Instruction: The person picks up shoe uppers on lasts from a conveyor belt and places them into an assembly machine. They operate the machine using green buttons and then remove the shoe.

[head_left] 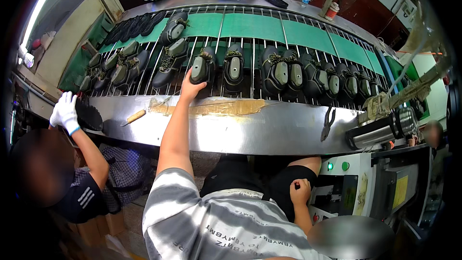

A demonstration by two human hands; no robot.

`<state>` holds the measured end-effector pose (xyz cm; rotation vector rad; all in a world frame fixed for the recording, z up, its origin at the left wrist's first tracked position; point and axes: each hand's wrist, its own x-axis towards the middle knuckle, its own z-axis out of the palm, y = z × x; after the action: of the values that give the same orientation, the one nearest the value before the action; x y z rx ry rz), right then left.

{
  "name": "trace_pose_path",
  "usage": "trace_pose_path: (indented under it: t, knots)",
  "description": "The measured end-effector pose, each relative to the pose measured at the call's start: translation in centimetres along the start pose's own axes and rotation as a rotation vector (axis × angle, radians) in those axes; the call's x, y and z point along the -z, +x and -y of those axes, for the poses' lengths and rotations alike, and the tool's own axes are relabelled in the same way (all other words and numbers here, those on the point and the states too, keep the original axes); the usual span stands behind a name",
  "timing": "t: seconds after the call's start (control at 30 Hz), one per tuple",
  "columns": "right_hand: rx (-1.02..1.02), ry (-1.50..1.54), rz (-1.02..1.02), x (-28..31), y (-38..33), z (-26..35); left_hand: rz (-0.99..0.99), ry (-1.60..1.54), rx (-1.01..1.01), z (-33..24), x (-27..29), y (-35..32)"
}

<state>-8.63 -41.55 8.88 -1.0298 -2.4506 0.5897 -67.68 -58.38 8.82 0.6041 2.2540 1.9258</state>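
My left arm reaches forward to the rack, and my left hand (193, 88) grips the heel end of a dark work shoe (204, 63) with a grey last inside it. The shoe rests on the metal bars. To its right stands another dark shoe (234, 68) with a grey last, apart from my hand; a laced shoe (170, 63) is to its left. By my right thigh, my right hand (299, 191) is closed with curled fingers. A small dark spot shows at its fingertips, too small to name.
A steel ledge (211, 135) carries a wooden-handled tool (134, 117), pliers (328, 123) and a steel flask (382, 129). More lasted shoes (317, 79) line the rack before a green belt (252, 26). A co-worker's gloved hand (65, 112) holds a black sole (89, 115); two people work opposite.
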Motion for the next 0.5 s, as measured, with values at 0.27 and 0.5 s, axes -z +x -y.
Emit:
trace_pose_path:
  t: [0.27,0.5]
  knots:
    - [-0.01,0.158,0.064,-2.4,2.9,0.8,0.013,-0.008,-0.027,3.0,-0.7,1.3]
    - [0.331,0.287,0.131,-9.5,17.6,10.3,-0.042,0.103,-0.12,6.0,0.4,4.1]
